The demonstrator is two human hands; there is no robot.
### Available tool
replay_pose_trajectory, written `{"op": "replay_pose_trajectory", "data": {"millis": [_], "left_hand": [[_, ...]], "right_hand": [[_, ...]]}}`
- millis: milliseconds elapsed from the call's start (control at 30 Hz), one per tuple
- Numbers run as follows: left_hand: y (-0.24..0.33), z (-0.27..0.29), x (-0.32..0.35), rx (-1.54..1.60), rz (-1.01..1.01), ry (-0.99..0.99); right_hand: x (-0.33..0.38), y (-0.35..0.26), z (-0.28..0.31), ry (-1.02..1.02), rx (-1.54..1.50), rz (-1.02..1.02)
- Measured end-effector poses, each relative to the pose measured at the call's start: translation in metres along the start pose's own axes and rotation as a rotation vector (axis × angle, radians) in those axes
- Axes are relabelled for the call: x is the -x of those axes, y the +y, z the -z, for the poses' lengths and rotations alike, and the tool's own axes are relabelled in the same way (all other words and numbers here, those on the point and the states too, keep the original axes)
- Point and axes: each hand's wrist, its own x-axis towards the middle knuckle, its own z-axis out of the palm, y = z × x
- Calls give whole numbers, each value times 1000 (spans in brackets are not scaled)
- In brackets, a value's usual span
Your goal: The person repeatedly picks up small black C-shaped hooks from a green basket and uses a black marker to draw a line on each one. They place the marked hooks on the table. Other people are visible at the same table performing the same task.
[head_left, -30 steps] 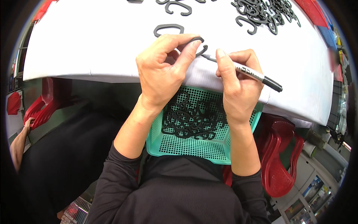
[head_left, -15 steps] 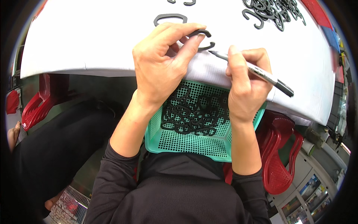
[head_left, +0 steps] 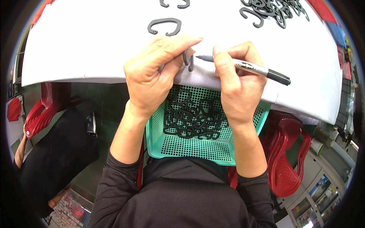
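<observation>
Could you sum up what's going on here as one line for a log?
left hand: pinches black hook | right hand: holds marker, tip beside hook | green basket: hooks inside, on lap | white table: loose hooks

1. The left hand [head_left: 156,76] has turned the dark hook [head_left: 188,60]: earlier it lay flat under the fingers, now it stands edge-on, pinched at the tabletop [head_left: 95,49] edge.
2. The marker [head_left: 243,67] in the right hand [head_left: 237,83] has swung from steeply slanted to nearly level, its tip just beside the hook.
</observation>
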Motion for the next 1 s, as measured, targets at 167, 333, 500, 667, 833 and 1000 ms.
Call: {"op": "replay_pose_trajectory", "data": {"millis": [167, 333, 500, 667, 833, 1000], "left_hand": [[-3, 1, 3, 17, 34, -20], [-2, 4, 4, 0, 38, -59], [-4, 4, 4, 2, 23, -53], [-5, -3, 3, 39, 12, 59], [-2, 3, 5, -4, 46, -40], [-1, 0, 3, -81, -15, -3]], "right_hand": [[-1, 2, -2, 8, 33, -1], [-1, 6, -3, -5, 23, -5], [-1, 6, -3, -8, 33, -4], [-1, 4, -4, -11, 23, -4], [-1, 2, -3, -20, 56, -9], [2, 3, 6, 36, -35, 12]]}}
